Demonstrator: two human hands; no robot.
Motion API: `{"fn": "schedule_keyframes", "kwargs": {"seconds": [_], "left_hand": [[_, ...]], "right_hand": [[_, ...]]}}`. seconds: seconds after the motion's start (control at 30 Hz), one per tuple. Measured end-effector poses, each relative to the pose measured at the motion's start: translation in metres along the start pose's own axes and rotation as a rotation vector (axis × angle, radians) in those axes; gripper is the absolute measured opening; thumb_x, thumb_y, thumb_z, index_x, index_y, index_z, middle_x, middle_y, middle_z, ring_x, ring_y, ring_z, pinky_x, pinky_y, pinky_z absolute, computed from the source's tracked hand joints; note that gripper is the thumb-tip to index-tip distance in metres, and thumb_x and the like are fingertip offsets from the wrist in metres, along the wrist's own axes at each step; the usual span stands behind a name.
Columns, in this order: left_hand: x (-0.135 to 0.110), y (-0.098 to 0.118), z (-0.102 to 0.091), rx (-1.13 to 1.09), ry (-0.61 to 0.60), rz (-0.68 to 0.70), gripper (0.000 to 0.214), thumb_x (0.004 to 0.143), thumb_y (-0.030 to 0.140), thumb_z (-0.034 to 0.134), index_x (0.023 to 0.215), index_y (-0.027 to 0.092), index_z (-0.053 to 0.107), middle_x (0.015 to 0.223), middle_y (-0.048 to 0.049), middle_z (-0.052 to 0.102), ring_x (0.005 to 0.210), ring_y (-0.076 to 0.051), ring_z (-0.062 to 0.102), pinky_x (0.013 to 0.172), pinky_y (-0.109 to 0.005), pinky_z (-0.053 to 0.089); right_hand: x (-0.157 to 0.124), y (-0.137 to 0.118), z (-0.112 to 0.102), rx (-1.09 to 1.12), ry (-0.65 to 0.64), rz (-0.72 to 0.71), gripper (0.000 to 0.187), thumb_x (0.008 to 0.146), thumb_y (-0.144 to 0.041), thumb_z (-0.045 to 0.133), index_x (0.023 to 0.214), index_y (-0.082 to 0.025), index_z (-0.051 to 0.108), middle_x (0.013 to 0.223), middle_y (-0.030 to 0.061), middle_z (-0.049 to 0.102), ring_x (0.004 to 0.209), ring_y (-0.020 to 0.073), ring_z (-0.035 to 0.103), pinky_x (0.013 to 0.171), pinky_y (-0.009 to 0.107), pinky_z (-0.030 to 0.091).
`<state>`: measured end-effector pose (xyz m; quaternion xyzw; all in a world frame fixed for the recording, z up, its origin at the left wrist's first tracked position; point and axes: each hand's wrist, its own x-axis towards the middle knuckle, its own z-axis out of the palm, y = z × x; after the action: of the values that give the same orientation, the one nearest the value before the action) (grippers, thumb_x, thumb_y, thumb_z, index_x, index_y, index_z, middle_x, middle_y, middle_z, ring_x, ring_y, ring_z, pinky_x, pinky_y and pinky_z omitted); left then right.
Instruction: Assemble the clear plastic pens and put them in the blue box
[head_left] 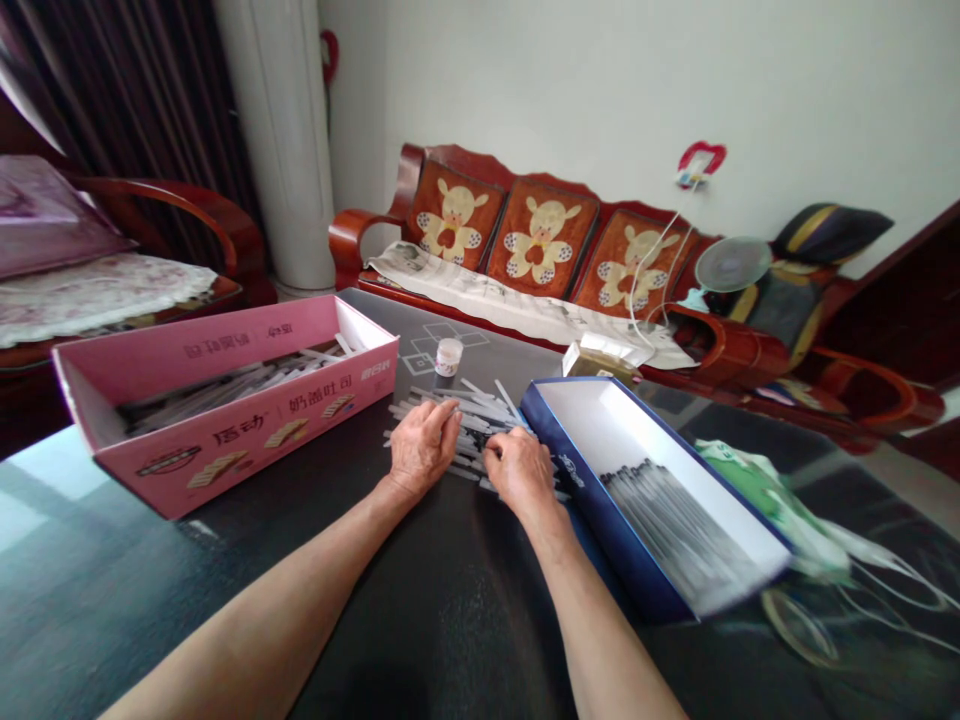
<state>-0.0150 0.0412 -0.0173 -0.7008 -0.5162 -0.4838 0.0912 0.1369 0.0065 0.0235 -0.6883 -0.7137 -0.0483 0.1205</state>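
Observation:
A loose pile of thin, pale translucent sticks or tubes lies on the dark table between two boxes. My left hand rests over the pile's left side, fingers curled together; whatever they grip is hidden. At the right side of the pile, my right hand is pinched low among the sticks, and its fingertips hide what they hold. Similar sticks fill part of the pink box on the left. In the blue box, close beside my right hand, many dark-tipped sticks lie side by side.
Behind the pile stands a small white-lidded jar. A small carton sits beyond the blue box. To its right lie a green and white plastic bag and a roll of clear tape. A wooden sofa stands behind the table.

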Motion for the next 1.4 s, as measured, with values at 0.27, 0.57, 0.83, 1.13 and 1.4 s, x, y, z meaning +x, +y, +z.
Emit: {"fn": "schedule_keyframes", "kwargs": {"seconds": [0.27,0.57,0.83,1.13,1.4], "left_hand": [[0.001,0.000,0.000,-0.012,-0.012,-0.036,0.024,0.093,0.033,0.045,0.102,0.023,0.065,0.077,-0.0020,0.064,0.073,-0.015,0.060,0.064,-0.023,0.041],[-0.003,-0.002,0.003,0.009,-0.073,0.082,0.026,0.094,0.034,0.043,0.104,0.020,0.063,0.075,-0.0037,0.062,0.075,-0.015,0.059,0.068,-0.024,0.043],[-0.002,0.002,0.001,0.021,-0.143,0.214,0.026,0.094,0.033,0.042,0.105,0.021,0.063,0.074,-0.0038,0.059,0.073,-0.016,0.056,0.068,-0.026,0.044],[-0.003,0.007,0.000,-0.074,-0.183,0.244,0.026,0.094,0.030,0.043,0.110,0.020,0.061,0.076,-0.0035,0.058,0.074,-0.017,0.055,0.070,-0.028,0.044],[-0.003,0.008,-0.001,-0.117,-0.189,0.259,0.023,0.094,0.027,0.043,0.105,0.018,0.061,0.081,-0.0051,0.059,0.077,-0.017,0.055,0.073,-0.029,0.045]], "right_hand": [[0.011,-0.010,-0.010,-0.091,-0.176,0.110,0.024,0.082,-0.031,0.051,0.081,-0.023,0.074,0.096,0.0099,0.069,0.093,0.0252,0.064,0.078,0.035,0.044],[-0.003,0.001,-0.028,-0.069,-0.114,0.029,0.022,0.083,-0.024,0.050,0.078,-0.022,0.071,0.093,0.0091,0.069,0.087,0.0229,0.065,0.072,0.031,0.043],[-0.023,0.042,-0.028,0.618,0.024,0.105,0.014,0.078,-0.022,0.054,0.086,-0.022,0.065,0.069,0.0001,0.067,0.065,0.0159,0.061,0.064,0.026,0.044],[-0.021,0.022,-0.024,2.007,-0.030,0.313,0.038,0.063,-0.023,0.076,0.100,-0.022,0.067,0.092,0.0003,0.069,0.081,0.0120,0.065,0.073,0.025,0.053],[-0.019,0.020,-0.011,1.922,0.199,0.426,0.028,0.071,-0.040,0.073,0.085,-0.017,0.067,0.066,-0.0005,0.066,0.060,0.0101,0.061,0.053,0.021,0.050]]}}
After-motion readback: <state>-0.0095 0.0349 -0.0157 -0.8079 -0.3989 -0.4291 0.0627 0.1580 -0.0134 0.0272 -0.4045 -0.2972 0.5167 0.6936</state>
